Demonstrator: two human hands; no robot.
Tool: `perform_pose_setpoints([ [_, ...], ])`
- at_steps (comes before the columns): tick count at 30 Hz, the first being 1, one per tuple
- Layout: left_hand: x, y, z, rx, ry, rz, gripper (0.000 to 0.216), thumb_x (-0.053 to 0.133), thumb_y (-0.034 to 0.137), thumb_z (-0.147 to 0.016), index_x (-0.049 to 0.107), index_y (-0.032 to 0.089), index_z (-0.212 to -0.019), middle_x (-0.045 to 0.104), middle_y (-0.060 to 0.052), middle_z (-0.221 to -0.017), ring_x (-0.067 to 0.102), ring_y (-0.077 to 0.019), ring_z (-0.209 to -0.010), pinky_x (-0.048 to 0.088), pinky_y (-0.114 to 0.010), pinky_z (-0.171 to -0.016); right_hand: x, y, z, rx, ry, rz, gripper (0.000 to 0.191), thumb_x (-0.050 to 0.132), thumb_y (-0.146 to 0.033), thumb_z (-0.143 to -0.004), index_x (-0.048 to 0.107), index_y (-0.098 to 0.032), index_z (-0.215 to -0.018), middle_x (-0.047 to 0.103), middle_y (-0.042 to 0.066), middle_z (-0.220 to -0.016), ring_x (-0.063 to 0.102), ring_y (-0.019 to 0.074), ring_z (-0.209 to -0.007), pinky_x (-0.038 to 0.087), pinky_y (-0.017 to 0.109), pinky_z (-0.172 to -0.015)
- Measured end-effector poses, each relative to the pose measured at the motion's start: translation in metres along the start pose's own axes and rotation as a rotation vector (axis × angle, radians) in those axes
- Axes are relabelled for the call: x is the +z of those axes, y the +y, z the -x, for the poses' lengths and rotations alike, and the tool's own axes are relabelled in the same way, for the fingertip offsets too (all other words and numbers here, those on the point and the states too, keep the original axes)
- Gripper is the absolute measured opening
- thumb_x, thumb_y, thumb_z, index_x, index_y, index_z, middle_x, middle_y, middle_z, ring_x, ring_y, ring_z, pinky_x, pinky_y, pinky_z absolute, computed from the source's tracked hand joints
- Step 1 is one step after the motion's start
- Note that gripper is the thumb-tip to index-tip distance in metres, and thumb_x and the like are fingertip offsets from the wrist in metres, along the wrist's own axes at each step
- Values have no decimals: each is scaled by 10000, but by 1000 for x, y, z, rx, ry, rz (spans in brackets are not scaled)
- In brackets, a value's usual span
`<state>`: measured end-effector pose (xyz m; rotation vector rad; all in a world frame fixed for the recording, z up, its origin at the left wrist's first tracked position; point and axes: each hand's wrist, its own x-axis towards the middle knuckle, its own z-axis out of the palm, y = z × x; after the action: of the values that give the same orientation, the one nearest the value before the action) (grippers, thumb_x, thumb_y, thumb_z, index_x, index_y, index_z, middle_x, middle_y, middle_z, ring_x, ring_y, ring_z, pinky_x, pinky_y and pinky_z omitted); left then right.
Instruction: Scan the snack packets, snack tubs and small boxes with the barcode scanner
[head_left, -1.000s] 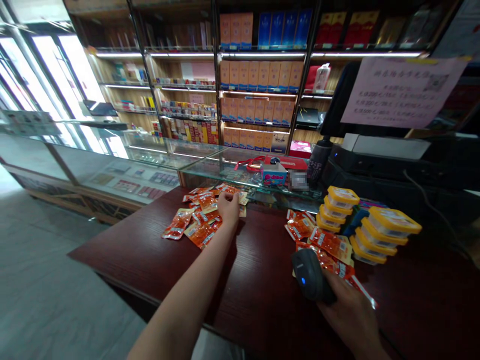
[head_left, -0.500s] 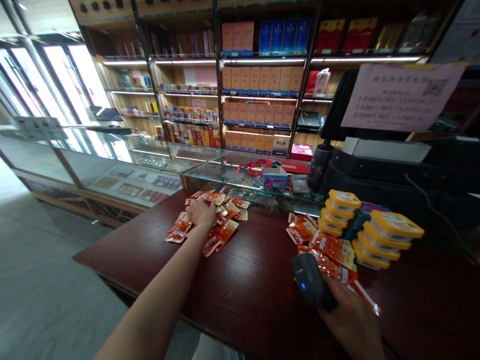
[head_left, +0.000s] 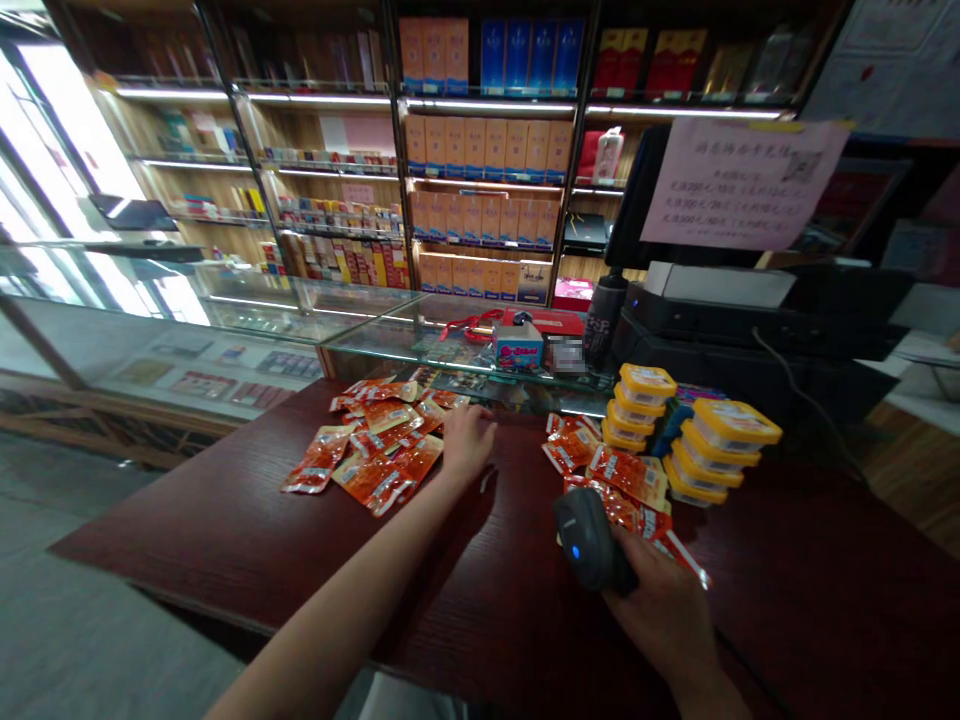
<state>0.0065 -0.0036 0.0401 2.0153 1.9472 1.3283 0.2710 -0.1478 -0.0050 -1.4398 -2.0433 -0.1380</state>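
Note:
My right hand [head_left: 660, 600] is wrapped around a black barcode scanner [head_left: 585, 540] with a blue light lit on it. The scanner sits just in front of a pile of orange-red snack packets [head_left: 630, 475]. My left hand [head_left: 469, 440] is low over the dark wooden tabletop, by the right edge of another pile of similar packets [head_left: 386, 425]. Its fingers look loosely apart and nothing shows in them. One packet [head_left: 319, 460] lies at the left side of that pile.
Stacks of yellow-lidded tubs [head_left: 724, 450] stand behind the right-hand packets. A glass counter [head_left: 360, 340] borders the table's far side, carrying a small blue-pink box [head_left: 519, 348]. A monitor with a pink paper sign [head_left: 742, 185] rises at the right; boxed goods fill the shelves beyond.
My left hand has moved right, off the left pile of packets to its right side. My right hand still grips the scanner. The camera view has turned somewhat to the right.

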Motion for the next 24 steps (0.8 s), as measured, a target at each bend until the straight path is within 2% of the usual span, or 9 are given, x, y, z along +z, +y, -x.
perform_pose_setpoints([
  [5, 52, 35, 11, 99, -199, 357, 67, 679, 191, -652, 636, 217, -696, 641, -44, -749, 563, -217, -778, 405, -339, -812, 1, 4, 0, -14, 8, -17, 365, 544, -213, -743, 583, -207, -1106, 713, 71, -1012, 678, 228, -875, 520, 327, -732],
  [8, 73, 53, 12, 95, -248, 352, 172, 749, 200, -571, 619, 219, -682, 616, -41, -721, 567, -224, -782, 409, -325, -818, 1, 4, -1, -6, 17, -28, 371, 545, -205, -741, 582, -203, -1109, 717, 69, -1003, 680, 226, -872, 519, 333, -742],
  [11, 86, 64, 11, 30, -256, 298, 376, 841, 162, -393, 580, 218, -656, 592, -35, -722, 578, -247, -823, 414, -317, -820, -1, 2, -1, 27, 18, -22, 368, 520, -188, -743, 577, -200, -1107, 710, 80, -1017, 677, 239, -876, 517, 359, -753],
  [14, 92, 67, 7, -49, -235, 301, 470, 852, 82, -270, 530, 214, -586, 547, -7, -634, 590, -263, -801, 419, -320, -787, -1, 1, -1, 19, 17, -26, 388, 513, -179, -743, 566, -188, -1128, 709, 86, -1006, 674, 240, -882, 517, 364, -771],
  [17, 91, 60, 4, -150, -224, 361, 444, 827, 29, -263, 503, 208, -509, 482, 26, -528, 587, -232, -689, 417, -293, -679, -2, 1, 0, 13, 32, -24, 409, 526, -168, -731, 564, -182, -1138, 704, 91, -1036, 669, 239, -909, 515, 360, -791],
  [20, 85, 47, 8, -284, -282, 473, 353, 817, 83, -375, 496, 194, -471, 454, 46, -459, 523, -150, -508, 374, -242, -528, -2, 1, 0, 23, 27, -23, 421, 531, -146, -708, 567, -186, -1126, 699, 93, -1064, 665, 241, -926, 513, 363, -800],
  [22, 79, 38, 15, -384, -359, 625, 292, 804, 183, -492, 513, 183, -516, 474, 51, -444, 468, -107, -413, 347, -218, -455, -2, 0, 0, 21, 17, -30, 387, 527, -162, -725, 568, -200, -1108, 700, 87, -1055, 666, 239, -917, 514, 362, -790],
  [24, 73, 30, 25, -448, -371, 842, 278, 791, 277, -558, 537, 175, -611, 549, 40, -504, 492, -100, -412, 374, -209, -433, -2, -1, -1, 14, 14, -37, 356, 520, -175, -744, 568, -211, -1095, 704, 79, -1036, 669, 234, -905, 513, 355, -779],
])
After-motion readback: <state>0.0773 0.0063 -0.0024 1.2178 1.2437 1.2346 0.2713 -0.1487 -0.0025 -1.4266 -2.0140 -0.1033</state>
